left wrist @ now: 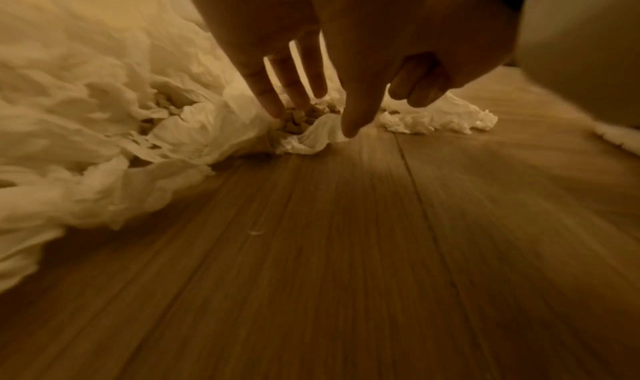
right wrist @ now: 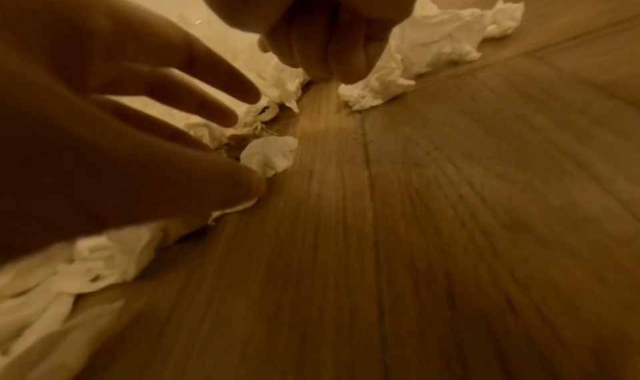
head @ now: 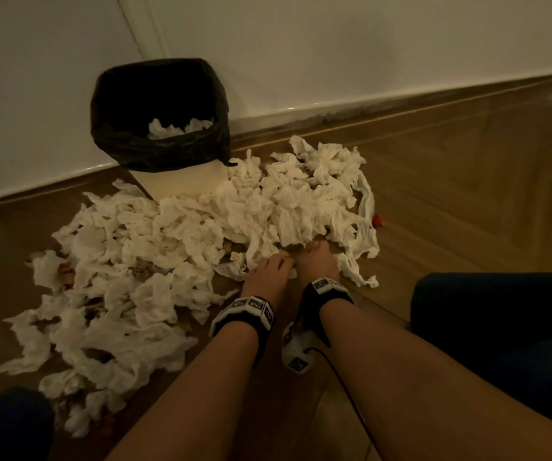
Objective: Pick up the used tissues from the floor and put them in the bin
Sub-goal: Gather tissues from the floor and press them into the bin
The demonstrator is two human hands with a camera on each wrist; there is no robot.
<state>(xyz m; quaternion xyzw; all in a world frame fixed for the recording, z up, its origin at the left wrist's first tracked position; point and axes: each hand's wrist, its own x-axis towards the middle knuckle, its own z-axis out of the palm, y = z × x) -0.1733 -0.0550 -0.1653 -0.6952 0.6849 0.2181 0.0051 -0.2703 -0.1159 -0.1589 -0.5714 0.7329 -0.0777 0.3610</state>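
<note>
At the near edge of the tissues (head: 201,234), your left hand (head: 268,274) and right hand (head: 317,261) reach side by side, fingers spread wide, holding nothing yet, probably to scoop; the bin (head: 181,181) waits at 11 o'clock; a few tissues lie inside.

1. Your left hand (head: 269,271) reaches forward and down, fingers (left wrist: 266,90) straight and spread.
2. Your right hand (head: 317,261) lies just beside it, fingers (right wrist: 322,49) together, pointing down.
3. Both forearms are extended, bare.
</note>
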